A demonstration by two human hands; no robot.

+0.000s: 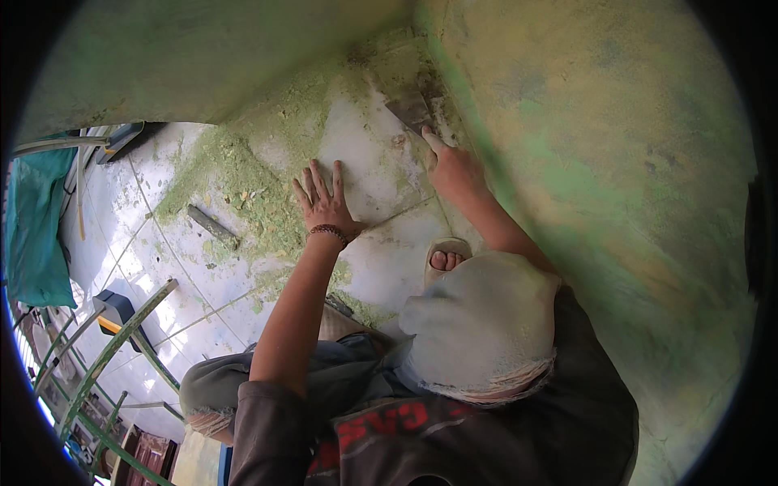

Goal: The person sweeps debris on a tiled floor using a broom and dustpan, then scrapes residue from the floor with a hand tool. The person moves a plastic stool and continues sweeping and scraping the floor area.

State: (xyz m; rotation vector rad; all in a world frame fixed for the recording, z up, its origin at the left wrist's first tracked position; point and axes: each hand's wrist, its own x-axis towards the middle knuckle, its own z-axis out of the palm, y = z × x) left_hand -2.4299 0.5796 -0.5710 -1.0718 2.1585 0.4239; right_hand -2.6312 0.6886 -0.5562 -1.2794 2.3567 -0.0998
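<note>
"Where is the scraper (411, 110)?"

"It's in your right hand (458, 172), near the corner where the two walls meet. Your fingers are wrapped round its handle, with your index finger laid out toward the blade. Whether the edge touches the tile, I can't tell."

"And the left?"

"Your left hand (331, 206) is open, palm down on the floor with the fingers spread, gripping nothing."

"How far along does the floor look?"

"Partly done, I'd judge. Between your hands you have a fairly bare patch of white tile (356, 150), though specks and stains remain. The corner past the blade is darker and looks crusted, so that part seems left."

"What about the loose stuff?"

"You have green flakes and powder (251, 202) strewn beyond your left hand, not gathered up, with a dark stick-like piece (212, 227) lying at their edge."

"Anything farther out?"

"To your left are a green metal frame (109, 356) and a teal cloth (40, 227); to your right, a blotchy green-and-tan wall (608, 162)."
</note>
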